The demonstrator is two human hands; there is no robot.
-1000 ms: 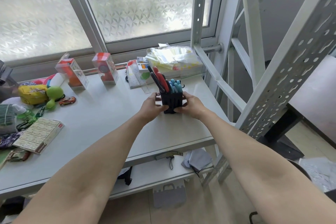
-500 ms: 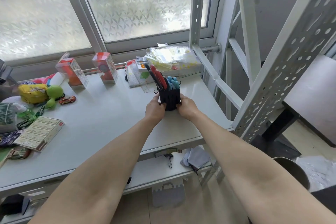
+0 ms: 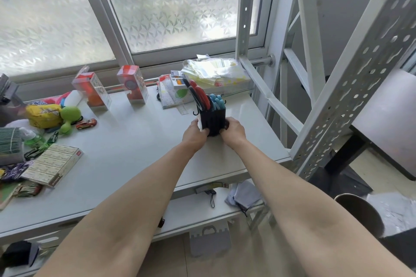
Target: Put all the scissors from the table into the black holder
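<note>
Both hands closed on the loaded holder

Two hands are being kept around the black holder (image 3: 213,120), which is standing upright on the white table (image 3: 139,141), toward its far right part. The left hand (image 3: 194,134) is being pressed against the holder's left side and the right hand (image 3: 233,129) against its right side, the fingers of each wrapped round the lower half, so that both are closed on the holder itself. Scissors are already sitting in it: a pair with red handles (image 3: 199,94) is leaning out to the left, and blue handles (image 3: 217,102) are showing above the rim on the right.

No loose scissors are being made out on the bare tabletop; among the clutter at the far left (image 3: 40,119) nothing can be told for certain, so the task is being judged close to finished, with the holder now being steadied or placed.

For this step to be done well, the base should be kept flat on the surface and the pressure kept low on the walls, since the red pair is leaning and its weight is likely pulling the holder leftward. Release is best made evenly by both hands.

As for room, wide bare tabletop is lying to the left and toward the person. The table's right edge (image 3: 270,135) is near, and the slanted shelf brace (image 3: 270,96) is crossing just beyond it. The packets (image 3: 213,72) and small boxes (image 3: 175,87) are standing just behind the holder, so any sliding is better directed left or nearer.
</note>
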